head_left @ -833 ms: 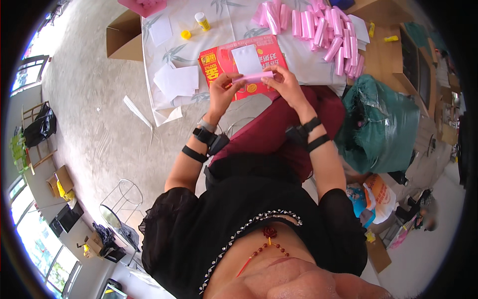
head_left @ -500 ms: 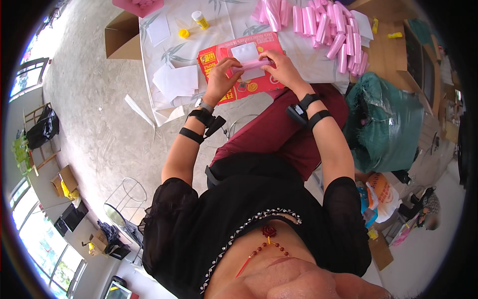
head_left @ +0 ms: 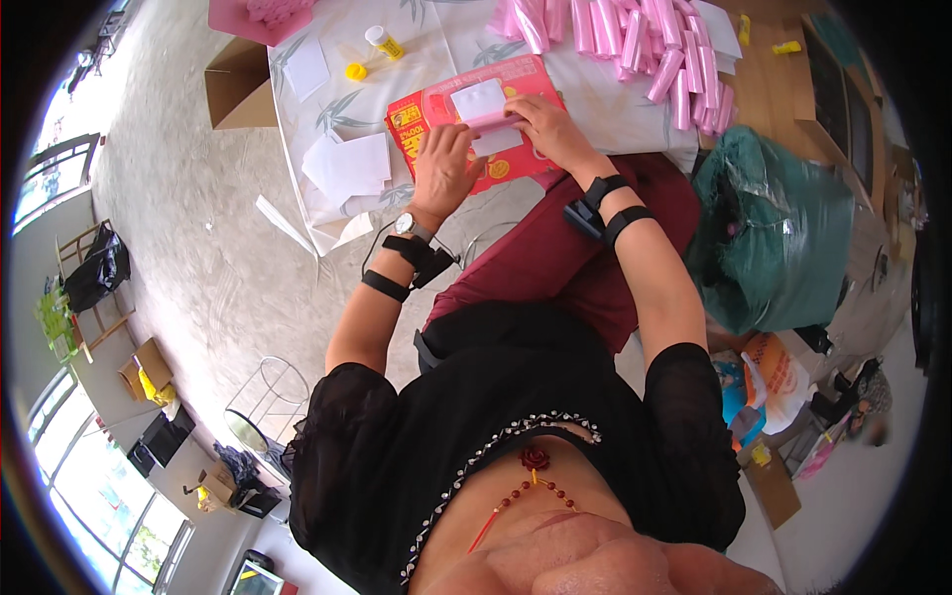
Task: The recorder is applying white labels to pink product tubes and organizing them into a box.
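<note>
On a red printed cardboard sheet (head_left: pixel 412 109) lies a thin pink plastic roll (head_left: pixel 490 122), between my two hands. My left hand (head_left: pixel 444 167) rests palm down by the roll's left end, fingers stretched out and thumb apart. Bent over the right end are the fingers of my right hand (head_left: pixel 545 129), thumb below, gripping it. A white paper slip (head_left: pixel 480 98) lies just beyond the roll; another white slip (head_left: pixel 498 142) shows on the near side. My palms hide part of the cardboard.
Many similar pink rolls (head_left: pixel 659 50) are heaped at the far right. White papers (head_left: pixel 347 167) lie left of the cardboard. Farther back are a glue stick (head_left: pixel 385 44), its yellow cap (head_left: pixel 356 71) and a pink container (head_left: pixel 263 25). A green sack (head_left: pixel 769 233) stands at the right.
My left hand has gone from a pinch at the roll's left end to lying flatter with fingers extended. The right hand has shifted slightly left along the roll. The view has shifted a little.
</note>
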The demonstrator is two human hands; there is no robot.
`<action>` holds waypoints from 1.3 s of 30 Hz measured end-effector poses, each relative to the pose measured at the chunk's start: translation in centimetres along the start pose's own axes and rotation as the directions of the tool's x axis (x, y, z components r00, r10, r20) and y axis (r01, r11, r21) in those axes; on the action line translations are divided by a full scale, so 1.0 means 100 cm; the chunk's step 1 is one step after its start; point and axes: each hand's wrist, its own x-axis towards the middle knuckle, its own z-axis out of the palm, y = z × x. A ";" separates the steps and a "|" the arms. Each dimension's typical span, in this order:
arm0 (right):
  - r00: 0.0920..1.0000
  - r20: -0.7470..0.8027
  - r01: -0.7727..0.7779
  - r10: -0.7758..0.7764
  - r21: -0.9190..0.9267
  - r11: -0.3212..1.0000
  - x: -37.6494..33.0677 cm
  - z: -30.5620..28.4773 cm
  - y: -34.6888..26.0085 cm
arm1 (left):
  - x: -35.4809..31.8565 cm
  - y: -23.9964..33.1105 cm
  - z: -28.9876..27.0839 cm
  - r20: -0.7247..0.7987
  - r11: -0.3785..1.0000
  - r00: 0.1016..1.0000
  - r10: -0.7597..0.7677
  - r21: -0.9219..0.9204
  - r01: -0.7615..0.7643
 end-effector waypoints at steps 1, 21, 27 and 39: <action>1.000 0.013 0.005 -0.005 -0.003 1.000 0.001 0.000 0.000 | 0.000 0.003 0.001 0.083 0.998 0.996 0.030 0.045 -0.033; 1.000 0.014 0.017 -0.018 0.033 0.999 0.002 0.002 0.012 | 0.006 0.013 0.029 -0.001 0.983 0.999 0.051 0.177 -0.050; 0.998 0.037 0.053 -0.053 0.011 0.999 0.003 -0.002 0.009 | 0.014 0.000 0.023 -0.085 0.997 0.994 -0.062 -0.045 0.058; 0.997 0.080 0.022 -0.023 0.025 0.999 0.008 -0.005 0.014 | 0.032 -0.029 0.020 0.199 0.904 0.928 -0.313 -0.237 0.356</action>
